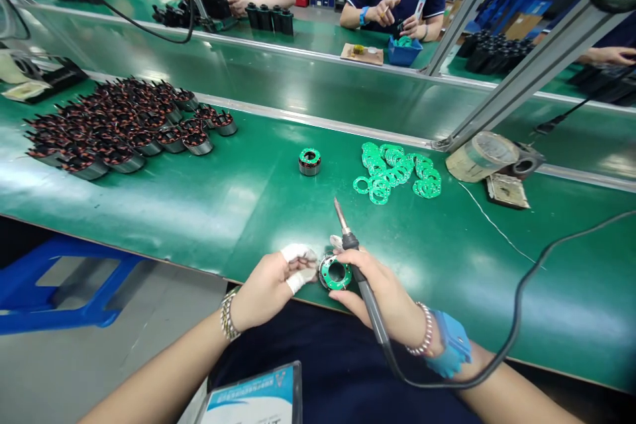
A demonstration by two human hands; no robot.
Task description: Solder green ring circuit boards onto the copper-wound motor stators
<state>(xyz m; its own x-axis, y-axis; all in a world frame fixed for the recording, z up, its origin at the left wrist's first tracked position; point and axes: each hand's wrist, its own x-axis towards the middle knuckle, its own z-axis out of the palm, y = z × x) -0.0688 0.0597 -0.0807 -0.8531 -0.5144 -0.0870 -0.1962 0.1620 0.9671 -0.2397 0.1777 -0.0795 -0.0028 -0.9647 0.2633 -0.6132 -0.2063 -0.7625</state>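
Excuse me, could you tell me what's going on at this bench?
A person at a green bench holds a soldering iron in their right hand. Beside it sits a stator topped with a green ring board, close to their left hand, whose fingers are wrapped in white. Farther along lie a pile of stators, a single stator and loose green rings. A co-worker works across the way.

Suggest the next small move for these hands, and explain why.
Probably lower the soldering iron onto the green ring, because the right hand holds the iron raised just above it, while the left hand sits close beside the ring, where it could steady it.
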